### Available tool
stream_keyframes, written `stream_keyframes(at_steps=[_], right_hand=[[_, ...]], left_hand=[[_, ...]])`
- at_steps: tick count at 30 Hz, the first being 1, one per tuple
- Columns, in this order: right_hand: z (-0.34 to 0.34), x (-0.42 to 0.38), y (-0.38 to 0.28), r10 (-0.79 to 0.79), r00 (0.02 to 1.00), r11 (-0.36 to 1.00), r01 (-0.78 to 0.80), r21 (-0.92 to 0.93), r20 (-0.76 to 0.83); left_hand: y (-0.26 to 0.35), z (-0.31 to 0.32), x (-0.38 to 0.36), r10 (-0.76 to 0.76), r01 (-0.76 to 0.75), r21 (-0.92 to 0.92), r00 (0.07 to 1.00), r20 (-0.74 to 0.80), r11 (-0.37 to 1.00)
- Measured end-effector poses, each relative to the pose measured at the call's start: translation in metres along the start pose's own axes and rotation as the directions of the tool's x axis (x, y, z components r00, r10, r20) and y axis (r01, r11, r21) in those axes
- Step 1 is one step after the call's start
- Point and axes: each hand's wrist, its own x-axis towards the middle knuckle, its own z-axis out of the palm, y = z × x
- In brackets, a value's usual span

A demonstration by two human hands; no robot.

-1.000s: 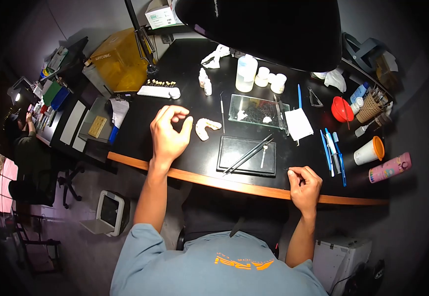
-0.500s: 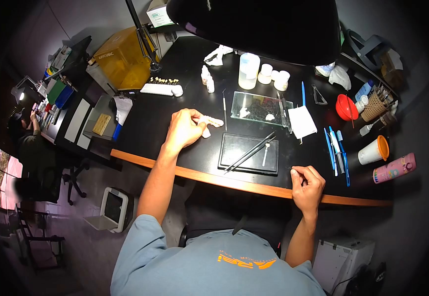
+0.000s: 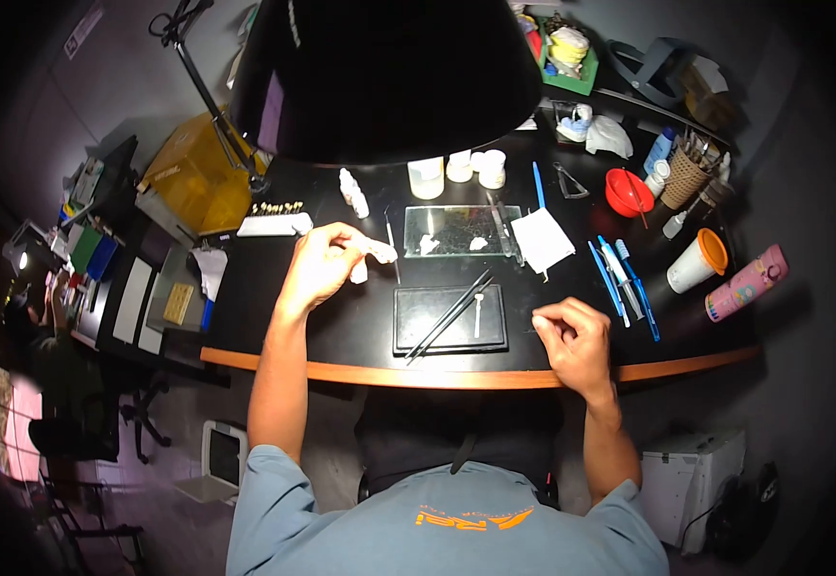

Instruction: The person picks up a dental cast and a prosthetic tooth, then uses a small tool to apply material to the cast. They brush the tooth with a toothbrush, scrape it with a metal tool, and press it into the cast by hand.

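My left hand (image 3: 320, 271) is closed over the left part of the black desk, thumb and fingers pinching a pale, horseshoe-shaped piece (image 3: 379, 252) that looks like a dental cast. The fingers cover part of it. My right hand (image 3: 573, 344) hovers by the desk's front edge, its fingers drawn together; something thin and dark may show at the tips, too small to name. Between the hands lies a black flat box (image 3: 495, 331), with dark tweezers (image 3: 448, 317) and a small pale-tipped tool (image 3: 478, 315) across it. A thin probe (image 3: 390, 230) lies beside the left fingertips.
Behind stands a glass slab (image 3: 437, 219) bearing white lumps, with bottles (image 3: 426, 180) beyond. A white cloth (image 3: 543, 240), blue-handled brushes (image 3: 626, 283), a red bowl (image 3: 628, 194) and an orange-lidded cup (image 3: 696, 261) are rightward. A black lamp shade (image 3: 379, 86) hangs overhead. Another person works far left.
The view has shifted, so the desk items sit further left in the picture. My left hand keeps its hold on the pale piece, and my right hand has moved slightly inward over the desk.
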Motion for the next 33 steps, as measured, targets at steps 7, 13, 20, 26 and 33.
stream_keyframes(at_steps=[7, 13, 20, 26, 33], right_hand=[[0.039, 0.095, 0.005, -0.108, 0.985, 0.971, 0.075, 0.229, 0.135], [0.060, 0.097, 0.002, -0.001, 0.968, 0.889, -0.113, 0.443, 0.249], [0.066, 0.088, 0.004, -0.134, 0.989, 0.891, 0.095, 0.444, 0.058], [0.062, 0.084, 0.000, -0.224, 0.975, 0.888, 0.199, 0.415, 0.012], [0.062, 0.085, 0.005, -0.303, 0.953, 0.863, 0.285, 0.416, -0.024]], left_hand=[[0.043, 0.055, 0.045, 0.150, -0.009, -0.390, 0.931, 0.332, 0.921], [0.030, 0.081, 0.044, 0.176, 0.010, -0.488, 0.926, 0.334, 0.873], [0.035, 0.090, 0.032, 0.156, 0.100, -0.579, 0.913, 0.376, 0.809], [0.041, 0.089, 0.027, 0.290, -0.056, -0.566, 0.898, 0.332, 0.822], [0.040, 0.092, 0.023, 0.296, -0.070, -0.602, 0.912, 0.284, 0.796]])
